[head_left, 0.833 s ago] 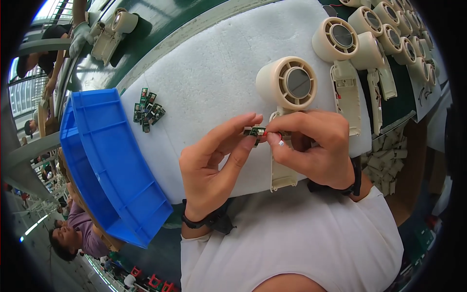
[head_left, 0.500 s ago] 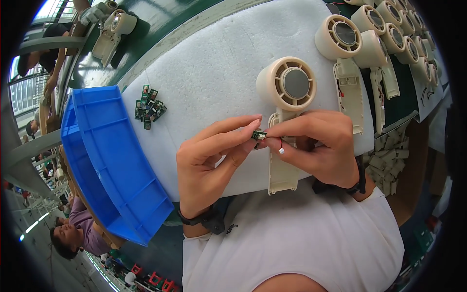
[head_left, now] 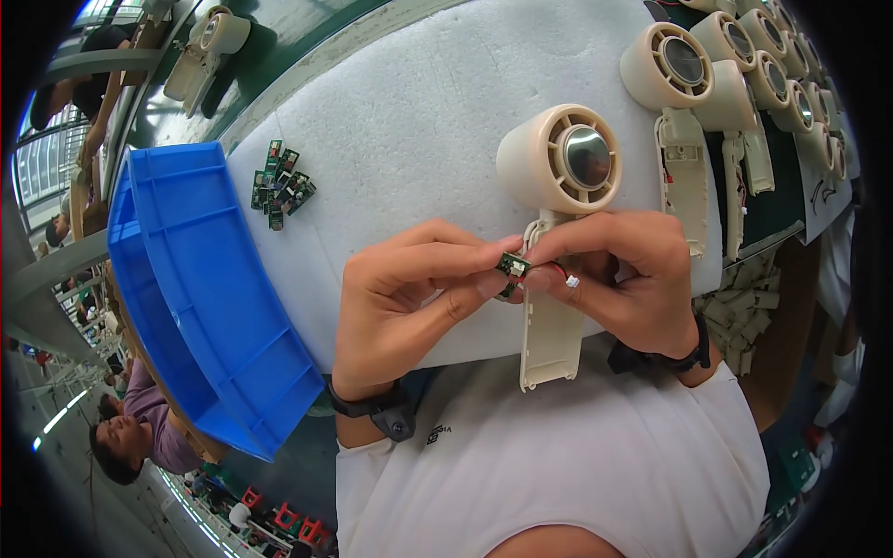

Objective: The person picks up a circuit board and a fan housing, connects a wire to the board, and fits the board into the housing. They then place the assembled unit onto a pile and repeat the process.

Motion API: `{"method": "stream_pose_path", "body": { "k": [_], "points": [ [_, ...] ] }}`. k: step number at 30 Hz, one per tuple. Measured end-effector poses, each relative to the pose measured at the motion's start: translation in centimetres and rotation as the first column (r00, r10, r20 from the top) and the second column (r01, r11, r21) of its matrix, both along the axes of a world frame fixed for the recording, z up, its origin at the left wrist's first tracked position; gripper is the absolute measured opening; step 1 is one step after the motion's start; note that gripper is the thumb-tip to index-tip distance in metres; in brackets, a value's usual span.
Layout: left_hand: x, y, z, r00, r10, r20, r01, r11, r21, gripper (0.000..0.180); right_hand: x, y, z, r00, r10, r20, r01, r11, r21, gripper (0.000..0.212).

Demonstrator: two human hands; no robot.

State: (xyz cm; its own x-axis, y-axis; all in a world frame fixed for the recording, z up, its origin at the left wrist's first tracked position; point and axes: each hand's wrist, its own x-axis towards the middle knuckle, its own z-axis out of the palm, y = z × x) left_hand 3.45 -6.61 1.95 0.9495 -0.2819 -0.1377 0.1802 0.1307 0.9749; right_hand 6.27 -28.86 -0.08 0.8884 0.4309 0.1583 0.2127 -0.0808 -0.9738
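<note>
A small green circuit board (head_left: 514, 264) is pinched between the thumb and fingertips of my left hand (head_left: 395, 302). From the other side, the closed fingertips of my right hand (head_left: 633, 274) meet the board's edge. A red wire ending in a white plug (head_left: 572, 282) comes out by the right fingers; where its other end goes is hidden. Beneath both hands lies a cream handheld fan, its round head (head_left: 535, 167) pointing away from me. Its opened handle shell (head_left: 551, 349) reaches toward me, partly covered by my hands.
Several green boards (head_left: 279, 191) lie in a pile on the white foam mat (head_left: 400, 121). At left stands a blue plastic bin (head_left: 223, 307). More cream fans (head_left: 665, 67) line the right side, above a carton of small cream parts (head_left: 739, 312). Other people sit at far left.
Both hands have shifted slightly right with the board, which is now tilted differently. The white plug stands out farther from the right fingers. The whole view has moved a little.
</note>
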Motion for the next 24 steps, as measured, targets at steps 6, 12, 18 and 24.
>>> {"method": "stream_pose_path", "body": {
  "k": [6,12,18,24],
  "points": [
    [0.0,0.0,-0.5,1.0,-0.001,-0.009,0.001,0.998,-0.07,0.032,0.0,-0.1,0.0,1.0,-0.008,0.027,0.007,1.0,0.019,0.02],
    [0.0,0.0,-0.7,0.997,-0.037,-0.063,0.026,0.986,-0.163,0.032,0.2,0.1,-0.2,0.979,-0.071,0.193,0.065,0.997,0.037,0.02],
    [0.3,0.3,-0.9,0.998,-0.044,0.049,0.048,0.994,-0.097,0.032,0.1,0.4,-0.1,0.991,-0.059,0.124,0.059,0.998,0.003,0.018],
    [0.4,0.0,-0.9,0.998,-0.021,0.059,0.028,0.993,-0.119,0.032,-0.3,0.8,-0.5,0.996,-0.083,0.013,0.083,0.996,0.029,0.016]
  ]
}}
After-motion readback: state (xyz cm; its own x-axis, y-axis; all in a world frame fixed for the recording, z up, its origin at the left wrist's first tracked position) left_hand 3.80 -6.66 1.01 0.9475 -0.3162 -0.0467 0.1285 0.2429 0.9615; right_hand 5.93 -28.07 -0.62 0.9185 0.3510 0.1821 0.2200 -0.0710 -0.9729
